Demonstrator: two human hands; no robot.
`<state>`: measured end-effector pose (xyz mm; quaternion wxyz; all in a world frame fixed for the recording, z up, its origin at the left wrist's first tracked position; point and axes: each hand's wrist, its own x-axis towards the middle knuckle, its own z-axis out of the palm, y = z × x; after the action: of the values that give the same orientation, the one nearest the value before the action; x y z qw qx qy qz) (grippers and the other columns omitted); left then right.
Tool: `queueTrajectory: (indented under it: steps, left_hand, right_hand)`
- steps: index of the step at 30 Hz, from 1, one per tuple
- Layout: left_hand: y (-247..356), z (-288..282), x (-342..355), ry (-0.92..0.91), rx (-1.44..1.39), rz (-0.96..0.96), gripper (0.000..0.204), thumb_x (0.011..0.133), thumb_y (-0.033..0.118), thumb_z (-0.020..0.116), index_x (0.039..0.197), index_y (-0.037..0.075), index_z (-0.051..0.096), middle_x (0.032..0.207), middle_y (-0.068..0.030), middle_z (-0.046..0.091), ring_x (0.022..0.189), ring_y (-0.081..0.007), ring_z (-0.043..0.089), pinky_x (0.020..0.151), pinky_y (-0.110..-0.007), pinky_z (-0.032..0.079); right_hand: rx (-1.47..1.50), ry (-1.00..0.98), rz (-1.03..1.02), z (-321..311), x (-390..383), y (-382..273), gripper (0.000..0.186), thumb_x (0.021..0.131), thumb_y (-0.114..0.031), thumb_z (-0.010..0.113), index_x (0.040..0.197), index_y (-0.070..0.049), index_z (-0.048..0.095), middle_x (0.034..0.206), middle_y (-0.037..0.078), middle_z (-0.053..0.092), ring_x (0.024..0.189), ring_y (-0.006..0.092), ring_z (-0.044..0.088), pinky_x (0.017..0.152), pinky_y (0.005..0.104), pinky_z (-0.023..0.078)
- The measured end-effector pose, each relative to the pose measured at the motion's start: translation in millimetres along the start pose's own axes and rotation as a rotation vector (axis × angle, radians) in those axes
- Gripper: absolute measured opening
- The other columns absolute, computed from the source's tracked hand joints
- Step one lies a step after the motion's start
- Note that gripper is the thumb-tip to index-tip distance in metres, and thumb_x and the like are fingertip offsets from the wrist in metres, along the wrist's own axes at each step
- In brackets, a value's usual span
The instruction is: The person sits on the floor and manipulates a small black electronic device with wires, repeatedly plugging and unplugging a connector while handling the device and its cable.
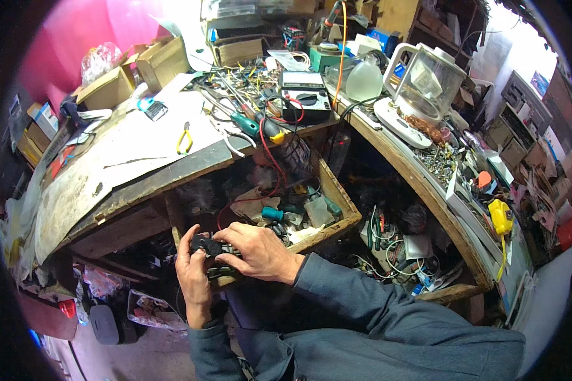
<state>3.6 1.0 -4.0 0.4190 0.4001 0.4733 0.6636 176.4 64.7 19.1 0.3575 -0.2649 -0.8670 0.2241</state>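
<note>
A small black object point(206, 244), its kind not clear, is held above the near edge of an open wooden drawer. My left hand point(193, 273) grips it from below and the left, its fingers curled round it. From the right, my right hand point(260, 251) reaches over with bent fingers and thumb closed on the same object. Part of it is hidden behind the fingers. Just beyond my hands, the drawer point(344, 223) holds a teal-handled tool point(272, 213), plastic pieces and other small parts.
On the bench lie yellow-handled pliers point(184, 140), screwdrivers point(245, 124), white-handled pliers point(236, 141) and an analog multimeter point(306, 95) with a red lead. A clear jug point(428, 86) stands at the right. Another drawer point(448, 293) with wires is open at the right.
</note>
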Motion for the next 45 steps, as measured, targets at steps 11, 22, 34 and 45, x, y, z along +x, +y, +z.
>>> queueTrajectory:
  steps: [11, 22, 34, 45]
  left_hand:
    - [12, 2, -4, -0.064, 0.219, -0.039, 0.055, 0.091, 0.007, 0.045, 0.145, -0.003, 0.054, 0.123, -0.0126, 0.066, 0.107, -0.0169, 0.065, 0.093, -0.029, 0.053]
    - [7, 1, -4, -0.098, 0.279, 0.059, 0.052, 0.097, 0.016, 0.046, 0.145, -0.004, 0.053, 0.122, -0.0115, 0.066, 0.106, -0.0186, 0.065, 0.095, -0.031, 0.052]
    - [6, 6, -6, -0.011, 0.174, 0.034, 0.044, 0.099, 0.002, 0.062, 0.142, 0.002, 0.056, 0.115, -0.0039, 0.064, 0.101, -0.0096, 0.060, 0.091, -0.025, 0.050]
    - [1, 6, -8, 0.036, 0.186, 0.097, 0.026, 0.097, 0.007, 0.074, 0.117, 0.001, 0.060, 0.107, -0.0031, 0.068, 0.093, -0.0074, 0.063, 0.082, -0.023, 0.053]
  right_hand:
    - [-0.059, 0.101, -0.115, 2, -6, 4, 0.031, 0.087, -0.014, 0.071, 0.111, 0.002, 0.060, 0.099, 0.018, 0.060, 0.089, 0.0368, 0.064, 0.077, 0.0454, 0.053]
    - [-0.073, 0.055, -0.083, 0, -10, 4, 0.036, 0.088, -0.012, 0.073, 0.118, 0.004, 0.061, 0.110, 0.018, 0.064, 0.094, 0.0359, 0.066, 0.081, 0.0424, 0.055]
    - [0.038, 0.093, -0.044, -2, -7, 3, 0.036, 0.089, -0.012, 0.073, 0.120, 0.002, 0.063, 0.106, 0.018, 0.066, 0.096, 0.0371, 0.067, 0.081, 0.0424, 0.056]
    - [0.010, 0.283, 0.033, -29, -17, 16, 0.027, 0.089, -0.013, 0.075, 0.112, -0.001, 0.070, 0.110, 0.019, 0.069, 0.103, 0.0368, 0.069, 0.089, 0.0408, 0.055]
